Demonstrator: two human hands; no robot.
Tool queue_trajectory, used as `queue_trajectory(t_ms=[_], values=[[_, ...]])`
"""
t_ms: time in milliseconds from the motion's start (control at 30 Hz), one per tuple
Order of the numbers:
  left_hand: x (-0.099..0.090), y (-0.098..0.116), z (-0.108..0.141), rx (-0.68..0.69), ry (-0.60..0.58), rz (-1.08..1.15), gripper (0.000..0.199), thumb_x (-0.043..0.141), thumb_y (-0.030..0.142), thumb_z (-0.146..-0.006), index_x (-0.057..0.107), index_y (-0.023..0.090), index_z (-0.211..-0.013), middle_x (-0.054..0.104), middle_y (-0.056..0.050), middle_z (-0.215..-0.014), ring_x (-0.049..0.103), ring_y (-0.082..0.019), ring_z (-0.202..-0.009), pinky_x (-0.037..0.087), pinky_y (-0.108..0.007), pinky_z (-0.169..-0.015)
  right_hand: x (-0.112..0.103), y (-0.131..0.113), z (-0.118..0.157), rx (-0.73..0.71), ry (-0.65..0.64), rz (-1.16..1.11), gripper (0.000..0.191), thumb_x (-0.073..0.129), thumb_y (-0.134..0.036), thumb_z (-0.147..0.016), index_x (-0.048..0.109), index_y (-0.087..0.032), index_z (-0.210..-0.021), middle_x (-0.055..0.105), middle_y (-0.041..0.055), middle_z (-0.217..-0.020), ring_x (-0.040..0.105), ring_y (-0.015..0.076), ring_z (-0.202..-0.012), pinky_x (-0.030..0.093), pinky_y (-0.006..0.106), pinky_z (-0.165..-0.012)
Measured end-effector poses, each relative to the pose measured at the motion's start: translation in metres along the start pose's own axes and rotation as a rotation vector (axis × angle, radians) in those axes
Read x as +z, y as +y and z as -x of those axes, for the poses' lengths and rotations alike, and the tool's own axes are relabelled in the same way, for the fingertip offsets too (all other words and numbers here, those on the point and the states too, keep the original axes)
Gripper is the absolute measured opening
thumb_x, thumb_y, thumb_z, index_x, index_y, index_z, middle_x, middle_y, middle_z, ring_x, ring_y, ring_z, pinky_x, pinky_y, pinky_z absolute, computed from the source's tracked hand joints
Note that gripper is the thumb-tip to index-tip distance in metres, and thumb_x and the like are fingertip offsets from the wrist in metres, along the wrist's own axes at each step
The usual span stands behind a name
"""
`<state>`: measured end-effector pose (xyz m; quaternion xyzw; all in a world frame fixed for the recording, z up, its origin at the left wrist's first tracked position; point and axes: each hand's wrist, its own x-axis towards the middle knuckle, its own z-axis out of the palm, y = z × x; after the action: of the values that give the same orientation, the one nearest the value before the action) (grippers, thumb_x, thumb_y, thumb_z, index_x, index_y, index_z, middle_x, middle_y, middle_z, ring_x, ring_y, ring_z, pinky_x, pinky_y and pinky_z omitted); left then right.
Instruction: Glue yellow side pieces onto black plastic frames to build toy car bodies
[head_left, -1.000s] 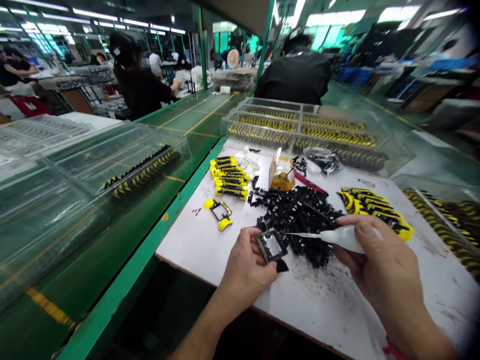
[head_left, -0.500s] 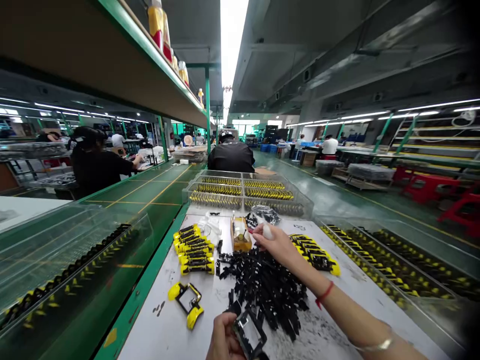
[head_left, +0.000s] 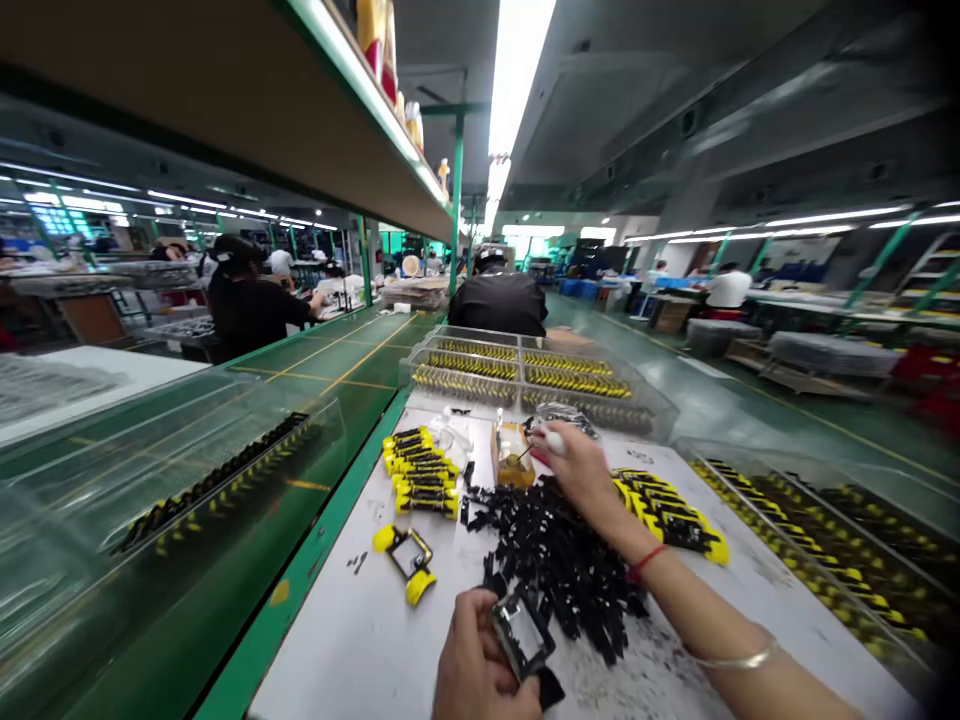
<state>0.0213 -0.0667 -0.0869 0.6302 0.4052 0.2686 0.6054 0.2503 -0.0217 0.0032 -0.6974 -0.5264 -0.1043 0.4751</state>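
Note:
My left hand grips a black rectangular frame with an open middle, tilted above the table's near edge. My right hand is closed round a thin tool with a rounded white handle. Its slim tip points down into a small yellow-brown box; whether it touches the contents I cannot tell. Below my right hand spreads a heap of small black parts. A single yellow-and-black frame lies to the left. Rows of similar yellow-and-black pieces flank the heap, with another row beyond my right forearm.
Clear plastic trays of yellow-and-black pieces stand behind, at right and at left. A green conveyor runs along the left, under an overhanging shelf. A person in black sits ahead.
The camera has swung left, so the scene sits further right. My left hand shows more fully with the same black frame. My right hand still holds the tool at the box.

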Motion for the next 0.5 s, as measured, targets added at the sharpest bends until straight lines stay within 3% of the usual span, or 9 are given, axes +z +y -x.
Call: queue_trajectory(t_ms=[100, 167, 300, 500], values=[[-0.001, 0.015, 0.007, 0.001, 0.003, -0.042, 0.053, 0.057, 0.007, -0.056, 0.042, 0.016, -0.106, 0.059, -0.002, -0.078, 0.06, -0.013, -0.061, 0.047, -0.02, -0.052, -0.024, -0.017, 0.011, 0.053, 0.095, -0.002, 0.023, 0.059, -0.042, -0.078, 0.064, -0.02, -0.085, 0.067, 0.0068, -0.088, 0.06, 0.0232, -0.082, 0.044, 0.035, -0.077], [-0.002, 0.018, 0.008, 0.002, 0.015, -0.038, 0.051, 0.058, 0.007, -0.057, 0.042, 0.016, -0.105, 0.059, -0.002, -0.079, 0.06, -0.013, -0.062, 0.048, -0.02, -0.052, -0.04, -0.029, 0.025, 0.151, 0.112, -0.004, 0.023, 0.061, -0.042, -0.078, 0.064, -0.021, -0.086, 0.065, 0.0034, -0.073, 0.059, 0.0193, -0.065, 0.045, 0.032, -0.064], [-0.002, 0.015, 0.009, 0.041, 0.024, -0.013, 0.05, 0.06, 0.009, -0.06, 0.042, 0.017, -0.106, 0.057, -0.002, -0.081, 0.06, -0.014, -0.066, 0.05, -0.021, -0.054, -0.059, -0.048, 0.061, 0.398, -0.081, -0.173, 0.026, 0.066, -0.046, -0.074, 0.063, -0.023, -0.086, 0.058, -0.0025, -0.054, 0.051, 0.014, -0.048, 0.038, 0.025, -0.047], [-0.003, 0.014, 0.01, 0.068, 0.029, -0.021, 0.052, 0.06, 0.008, -0.059, 0.041, 0.018, -0.106, 0.056, -0.001, -0.081, 0.06, -0.014, -0.067, 0.052, -0.022, -0.055, -0.049, -0.055, 0.094, 0.497, -0.267, -0.345, 0.026, 0.066, -0.046, -0.074, 0.061, -0.022, -0.085, 0.054, -0.0033, -0.053, 0.048, 0.0126, -0.049, 0.036, 0.024, -0.046]])
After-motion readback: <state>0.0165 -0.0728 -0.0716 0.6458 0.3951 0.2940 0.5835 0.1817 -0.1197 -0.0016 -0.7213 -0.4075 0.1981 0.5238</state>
